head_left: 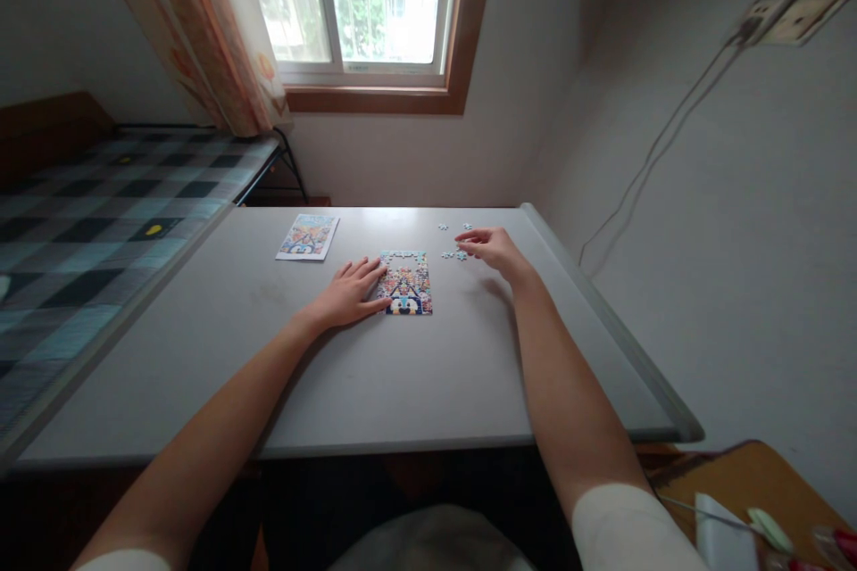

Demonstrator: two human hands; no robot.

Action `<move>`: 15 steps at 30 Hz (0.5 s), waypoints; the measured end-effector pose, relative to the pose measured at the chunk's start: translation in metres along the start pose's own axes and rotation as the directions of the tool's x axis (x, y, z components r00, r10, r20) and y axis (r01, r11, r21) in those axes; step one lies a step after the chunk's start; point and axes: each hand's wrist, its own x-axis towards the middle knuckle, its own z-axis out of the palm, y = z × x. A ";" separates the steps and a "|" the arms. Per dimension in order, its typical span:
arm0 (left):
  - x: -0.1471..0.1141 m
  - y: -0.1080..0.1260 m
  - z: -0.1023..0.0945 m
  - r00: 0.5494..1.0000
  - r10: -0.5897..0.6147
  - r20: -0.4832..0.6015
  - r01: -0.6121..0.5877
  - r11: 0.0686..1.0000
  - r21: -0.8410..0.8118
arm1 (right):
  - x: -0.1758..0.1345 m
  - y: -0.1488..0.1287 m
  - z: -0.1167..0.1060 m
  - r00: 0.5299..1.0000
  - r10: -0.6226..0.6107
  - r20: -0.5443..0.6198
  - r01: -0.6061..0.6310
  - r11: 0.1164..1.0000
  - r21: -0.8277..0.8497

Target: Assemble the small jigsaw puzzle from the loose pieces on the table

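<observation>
A partly assembled jigsaw puzzle (pixel 407 285) lies flat on the table, with a gap in its upper part. The lower part shows a blue and white cartoon face. Spread out flat, my left hand (pixel 353 293) rests on the table and touches the puzzle's left edge. To the right of the puzzle, my right hand (pixel 494 252) hovers low with thumb and fingertips pinched on a small pale puzzle piece, mostly covered by the fingers. Several loose puzzle pieces (pixel 448 255) lie face down or pale beside it. Another loose piece (pixel 467 227) is just beyond my fingers.
A printed picture card (pixel 308 237) lies on the white table (pixel 415 384), left of the puzzle. A bed with a checked cover (pixel 134 196) stands to the left. On the right are a wall with a hanging cable (pixel 643 169) and a wooden stool (pixel 769 473) holding small items.
</observation>
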 end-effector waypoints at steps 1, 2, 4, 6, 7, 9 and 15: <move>0.000 0.000 0.000 1.000 0.000 0.002 0.000 1.000 -0.002 | 0.000 -0.003 0.003 1.000 -0.001 -0.016 0.002 0.999 0.034; 0.000 0.000 0.000 1.000 -0.001 0.004 0.001 1.000 -0.003 | 0.001 -0.007 0.006 1.000 -0.001 -0.026 0.003 0.998 0.067; 0.000 0.000 0.000 1.000 -0.002 0.005 0.002 1.000 -0.004 | 0.004 -0.015 0.014 1.000 -0.007 -0.020 0.009 0.992 0.127; 0.000 0.001 -0.001 1.000 -0.003 0.001 0.003 1.000 -0.005 | 0.007 -0.026 0.025 0.999 -0.036 0.011 0.033 0.986 0.163; 0.000 0.001 -0.001 1.000 -0.003 -0.001 0.003 1.000 -0.006 | 0.008 -0.030 0.032 0.997 -0.061 0.039 0.054 0.984 0.170; 0.000 0.002 -0.002 1.000 -0.002 -0.005 0.002 1.000 -0.011 | 0.010 -0.038 0.049 0.989 -0.111 0.099 0.092 0.980 0.175; -0.001 0.002 -0.002 1.000 0.003 -0.004 -0.003 1.000 -0.015 | 0.012 -0.025 0.100 0.971 -0.158 0.179 0.148 0.987 0.068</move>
